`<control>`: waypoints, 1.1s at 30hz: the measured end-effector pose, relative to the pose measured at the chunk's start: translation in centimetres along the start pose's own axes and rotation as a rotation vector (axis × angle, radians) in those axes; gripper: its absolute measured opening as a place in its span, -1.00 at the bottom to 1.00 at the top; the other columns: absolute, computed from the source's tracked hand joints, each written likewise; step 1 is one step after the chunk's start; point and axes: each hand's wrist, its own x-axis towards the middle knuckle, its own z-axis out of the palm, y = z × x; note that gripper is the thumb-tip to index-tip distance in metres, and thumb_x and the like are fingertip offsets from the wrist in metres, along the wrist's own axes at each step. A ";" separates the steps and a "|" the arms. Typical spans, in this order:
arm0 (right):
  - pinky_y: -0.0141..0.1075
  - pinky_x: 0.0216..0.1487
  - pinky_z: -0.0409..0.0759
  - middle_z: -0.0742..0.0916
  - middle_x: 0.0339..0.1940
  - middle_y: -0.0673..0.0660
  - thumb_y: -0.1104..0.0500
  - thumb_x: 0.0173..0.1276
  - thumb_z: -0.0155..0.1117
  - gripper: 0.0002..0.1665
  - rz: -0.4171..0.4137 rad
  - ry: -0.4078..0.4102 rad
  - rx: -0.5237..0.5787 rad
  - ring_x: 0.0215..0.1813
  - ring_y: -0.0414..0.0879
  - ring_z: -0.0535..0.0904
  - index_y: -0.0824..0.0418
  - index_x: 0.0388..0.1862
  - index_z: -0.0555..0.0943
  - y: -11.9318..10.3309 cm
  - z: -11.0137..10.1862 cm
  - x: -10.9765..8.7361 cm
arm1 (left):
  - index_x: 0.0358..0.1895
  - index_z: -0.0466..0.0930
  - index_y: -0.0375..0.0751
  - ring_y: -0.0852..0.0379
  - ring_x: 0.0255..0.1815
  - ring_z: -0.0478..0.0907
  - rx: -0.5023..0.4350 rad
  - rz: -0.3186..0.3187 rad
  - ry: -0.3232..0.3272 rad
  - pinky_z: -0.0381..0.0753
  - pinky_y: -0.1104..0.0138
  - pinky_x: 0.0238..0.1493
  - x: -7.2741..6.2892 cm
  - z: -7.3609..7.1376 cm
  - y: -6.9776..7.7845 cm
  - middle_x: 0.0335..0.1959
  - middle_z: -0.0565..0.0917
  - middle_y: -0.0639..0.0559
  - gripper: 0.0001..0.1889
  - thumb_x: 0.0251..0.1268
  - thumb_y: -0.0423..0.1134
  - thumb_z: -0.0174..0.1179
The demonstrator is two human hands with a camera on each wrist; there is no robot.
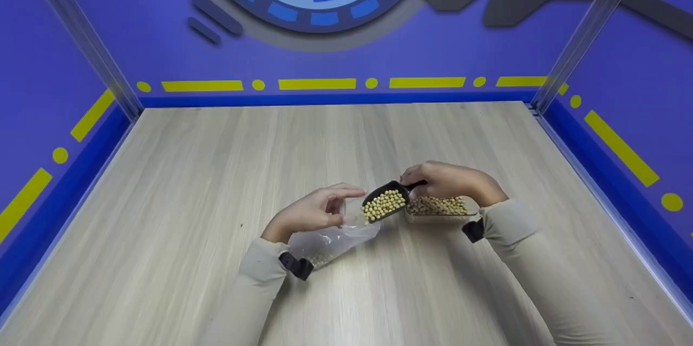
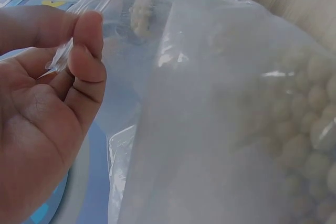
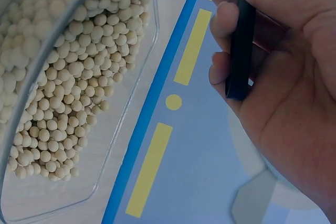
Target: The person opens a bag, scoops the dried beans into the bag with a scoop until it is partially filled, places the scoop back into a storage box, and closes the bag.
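My left hand (image 1: 314,209) pinches the rim of a clear zip bag (image 1: 338,243) and holds its mouth up. Pale round soybeans (image 2: 302,129) lie in the lower part of the bag, seen through its wall. With my right hand (image 1: 446,179) I grip the handle (image 3: 242,51) of a black scoop (image 1: 398,185). The scoop is heaped with soybeans (image 1: 383,205), and its front edge tilts down right at the bag's mouth. Below my right hand stands a clear rectangular box (image 1: 441,218) with many more soybeans (image 3: 73,85) in it.
The wood-grain table (image 1: 189,183) carries all of this near its middle. Blue printed panels (image 1: 346,59) close off the back and both sides, with metal posts (image 1: 590,26) at the corners. Black wrist cameras (image 1: 296,266) sit over both sleeves.
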 end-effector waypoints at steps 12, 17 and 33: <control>-0.05 0.14 0.53 0.71 -0.01 0.22 0.40 0.22 0.24 -0.75 0.000 -0.001 0.000 0.09 0.09 0.61 0.34 -0.10 0.67 -0.1 -0.1 0.1 | 0.36 0.32 -0.36 0.30 -0.41 0.38 0.018 0.013 0.002 0.37 0.51 -0.35 0.1 0.0 0.0 0.29 0.40 -0.24 -0.39 0.15 -0.60 0.03; -0.06 0.13 0.54 0.71 -0.02 0.21 0.40 0.22 0.25 -0.77 0.003 -0.004 -0.006 0.07 0.08 0.61 0.31 -0.13 0.67 -0.2 -0.1 0.1 | 0.36 0.32 -0.36 0.32 -0.41 0.36 0.020 0.003 0.003 0.36 0.52 -0.36 0.1 0.0 0.0 0.31 0.39 -0.21 -0.39 0.15 -0.61 0.03; -0.05 0.13 0.53 0.71 -0.02 0.20 0.40 0.23 0.24 -0.78 0.011 -0.018 -0.013 0.08 0.08 0.60 0.30 -0.14 0.67 -0.3 -0.2 0.1 | 0.35 0.30 -0.43 0.33 -0.45 0.30 -0.041 0.027 -0.016 0.33 0.52 -0.38 0.1 0.0 -0.1 0.29 0.39 -0.25 -0.40 0.14 -0.59 -0.03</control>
